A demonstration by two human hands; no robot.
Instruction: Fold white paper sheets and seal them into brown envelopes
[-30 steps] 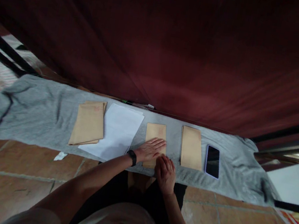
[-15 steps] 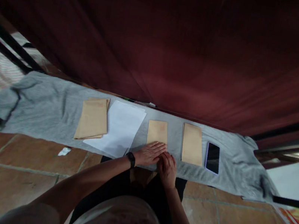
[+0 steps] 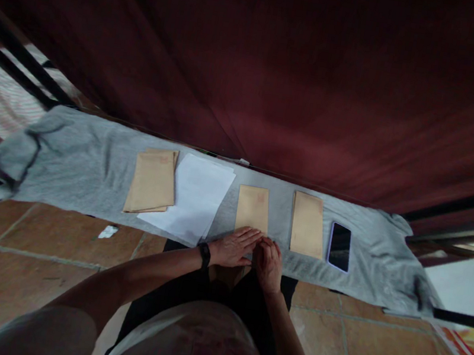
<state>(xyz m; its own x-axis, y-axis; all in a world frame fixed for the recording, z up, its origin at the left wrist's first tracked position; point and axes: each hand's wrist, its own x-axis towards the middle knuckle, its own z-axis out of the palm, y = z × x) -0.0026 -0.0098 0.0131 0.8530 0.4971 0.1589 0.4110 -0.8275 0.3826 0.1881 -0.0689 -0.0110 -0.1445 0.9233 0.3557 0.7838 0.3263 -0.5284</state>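
Observation:
A brown paper envelope [image 3: 253,207] lies on the grey cloth in front of me, with a small reddish print near its far right corner. Across its near end rests my left hand [image 3: 236,246], flat, fingers stretched to the right. My right hand [image 3: 269,262] is at the envelope's near right corner, fingers curled and touching the left fingertips. What those curled fingers hold, if anything, is hidden. Both hands cover the envelope's near edge. White paper sheets [image 3: 201,193] lie to the left, partly under a stack of brown envelopes [image 3: 153,181]. More envelopes [image 3: 307,225] lie to the right.
A phone [image 3: 340,246] in a pale purple case lies right of the envelopes. Grey cloth [image 3: 87,160] covers the narrow bench. Behind it hangs a dark red drape [image 3: 273,117]. Black bars [image 3: 471,202] flank both ends. A white scrap [image 3: 108,232] lies on the tiled floor.
My left hand has slid toward me, from the envelope's middle to its near end. My right hand stays by the near right corner, fingers still curled. The view has shifted slightly.

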